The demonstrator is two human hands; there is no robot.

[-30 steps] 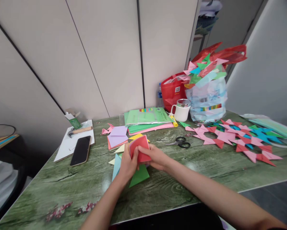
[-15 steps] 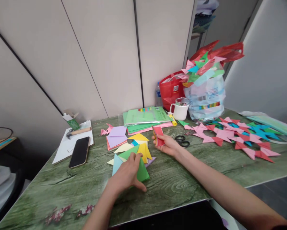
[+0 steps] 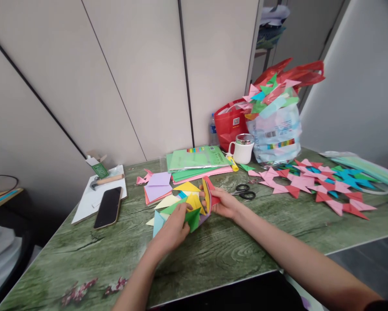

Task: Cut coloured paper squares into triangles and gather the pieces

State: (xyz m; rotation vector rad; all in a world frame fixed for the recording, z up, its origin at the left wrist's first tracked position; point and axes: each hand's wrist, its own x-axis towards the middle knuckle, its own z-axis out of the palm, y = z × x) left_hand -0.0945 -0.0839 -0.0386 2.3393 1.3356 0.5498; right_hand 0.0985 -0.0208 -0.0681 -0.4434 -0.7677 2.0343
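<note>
My left hand (image 3: 174, 224) is closed on a green folded paper (image 3: 192, 218), lifted at its right end over the pile. My right hand (image 3: 224, 203) grips a small stack of folded papers (image 3: 210, 194), red on the outside with yellow and other colours between. The stack stands on edge beside the green paper. Beneath and behind my left hand lie yellow folded papers (image 3: 186, 186), pale cream ones and a light blue one (image 3: 158, 222). Parts of this pile are hidden by my left hand.
Scissors (image 3: 246, 192) lie right of my right hand. Joined pink and red paper pieces (image 3: 297, 179) spread at right. Behind stand a white mug (image 3: 242, 150), a red bag (image 3: 229, 125) and a stuffed plastic bag (image 3: 275, 134). Left are a phone (image 3: 108, 207) and a hammer (image 3: 108, 181).
My left hand has closed on the green paper and raised it off the pile. The red stack in my right hand has moved slightly down and left, nearer the green paper.
</note>
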